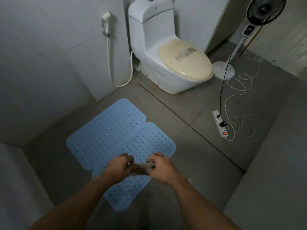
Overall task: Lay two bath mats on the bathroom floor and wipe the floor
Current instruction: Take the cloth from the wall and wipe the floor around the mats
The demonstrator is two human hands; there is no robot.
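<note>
Two pale blue bath mats lie flat on the grey tiled floor (191, 155) in front of you, side by side and touching along one long edge: the farther mat (106, 128) sits toward the wall, the nearer mat (142, 143) is offset toward you. Both look like soft rubber, with rounded corners and a regular grid of small holes; your forearms cover part of the nearer mat's lower end. Above the mats your left hand (118, 167) and right hand (162, 168) are close together, each grip pinched on one end of a small thin grey piece (142, 168) stretched between them. It is blurred and mostly hidden by your fingers, so you cannot tell what it is made of. Farther out stands a glossy white toilet (149, 47) with a yellowed cream lid shut, and a bidet sprayer (106, 22) hangs on the white tiled wall beside it, its hose looping down to the floor. To your right a white power strip (219, 123) with a lit red switch lies on the floor among loose coils of white cable, and a standing fan (264, 10) with a black grille is cut off at the top edge.
</note>
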